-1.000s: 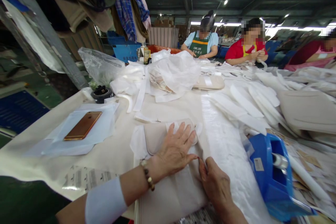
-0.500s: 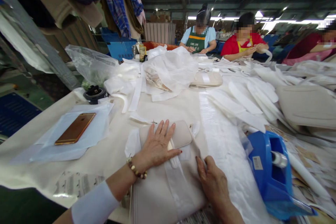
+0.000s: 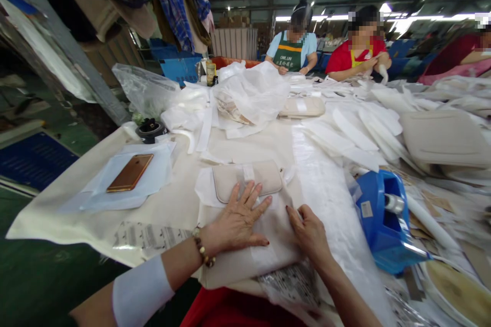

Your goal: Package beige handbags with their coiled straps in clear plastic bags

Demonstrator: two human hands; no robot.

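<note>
A cream handbag lies flat on the table in front of me, its flap toward the far side, a white paper strip across the flap. My left hand rests palm down on the bag's body with fingers spread, a bead bracelet on the wrist. My right hand presses the bag's right edge with its fingertips, beside a sheet of white tissue.
A blue tape dispenser stands to the right. A gold phone lies on white paper at left, a black tape roll behind it. White paper pieces and cream bags cover the far table, where three people work.
My left hand slid back from the flap onto the bag's body, uncovering the flap and its paper strip. My right hand stayed at the right edge. The view tilted down slightly.
</note>
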